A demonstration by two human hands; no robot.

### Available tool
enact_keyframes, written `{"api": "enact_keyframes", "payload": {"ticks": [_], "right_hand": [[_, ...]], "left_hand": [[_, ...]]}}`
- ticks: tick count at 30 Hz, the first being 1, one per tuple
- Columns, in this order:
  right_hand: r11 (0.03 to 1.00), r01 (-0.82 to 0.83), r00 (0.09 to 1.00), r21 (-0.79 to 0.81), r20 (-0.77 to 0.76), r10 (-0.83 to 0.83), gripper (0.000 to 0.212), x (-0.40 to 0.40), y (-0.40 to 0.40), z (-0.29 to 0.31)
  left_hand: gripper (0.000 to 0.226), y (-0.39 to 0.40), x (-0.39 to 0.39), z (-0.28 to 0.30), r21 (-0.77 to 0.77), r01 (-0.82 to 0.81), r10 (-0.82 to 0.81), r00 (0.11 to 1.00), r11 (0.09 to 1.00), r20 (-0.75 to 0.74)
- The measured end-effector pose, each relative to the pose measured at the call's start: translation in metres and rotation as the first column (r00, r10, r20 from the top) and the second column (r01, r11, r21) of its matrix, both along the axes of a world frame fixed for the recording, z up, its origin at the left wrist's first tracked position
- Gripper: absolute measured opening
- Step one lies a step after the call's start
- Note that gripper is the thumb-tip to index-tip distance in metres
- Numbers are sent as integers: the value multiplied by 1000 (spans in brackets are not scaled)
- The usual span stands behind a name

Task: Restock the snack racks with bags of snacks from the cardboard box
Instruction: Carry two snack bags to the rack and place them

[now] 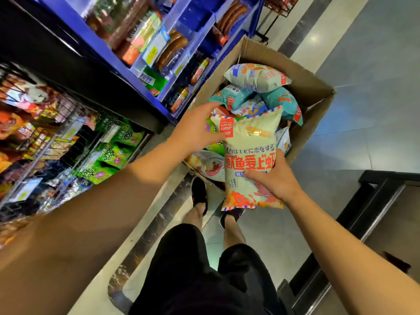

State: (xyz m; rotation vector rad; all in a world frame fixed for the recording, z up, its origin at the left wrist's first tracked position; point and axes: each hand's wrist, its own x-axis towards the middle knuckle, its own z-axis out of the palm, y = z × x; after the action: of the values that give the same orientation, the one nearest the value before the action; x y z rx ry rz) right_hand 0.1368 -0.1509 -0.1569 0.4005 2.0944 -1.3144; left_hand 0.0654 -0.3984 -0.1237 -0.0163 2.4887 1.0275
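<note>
My right hand (276, 178) grips the pale green snack bag (250, 160) low over the cardboard box's (313, 87) near edge, my left hand (195, 130) steadies its top corner with loose fingers, so I should lift gently without crushing it.

Bright overhead light, blurred wide-angle edges
</note>
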Motion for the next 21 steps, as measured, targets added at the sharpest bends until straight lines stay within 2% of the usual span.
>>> {"api": "enact_keyframes", "payload": {"ticks": [2,5,9,11,15,18,21], "right_hand": [[989,148,989,23,-9,-148,96,9,10,-14],[948,311,950,74,4,-312,100,20,18,-38],[917,388,920,89,14,-391,94,32,16,-68],[916,393,918,84,32,-396,94,38,15,-84],[908,406,910,103,51,-412,87,47,13,-103],[886,446,892,127,25,-452,78,51,17,-105],[841,518,854,156,-36,-519,75,48,24,-90]], "left_hand": [[82,-3,13,-26,-45,-57,57,998,997,-1],[85,-8,41,-73,-126,4,11,992,992,122],[90,-7,78,-126,-162,126,-86,969,979,233],[88,-3,88,-146,-196,168,-124,968,966,216],[68,9,93,-171,-285,180,-173,984,942,49],[45,11,87,-172,-241,80,-99,993,967,-69],[37,8,66,-149,-135,-157,150,987,978,-65]]}}
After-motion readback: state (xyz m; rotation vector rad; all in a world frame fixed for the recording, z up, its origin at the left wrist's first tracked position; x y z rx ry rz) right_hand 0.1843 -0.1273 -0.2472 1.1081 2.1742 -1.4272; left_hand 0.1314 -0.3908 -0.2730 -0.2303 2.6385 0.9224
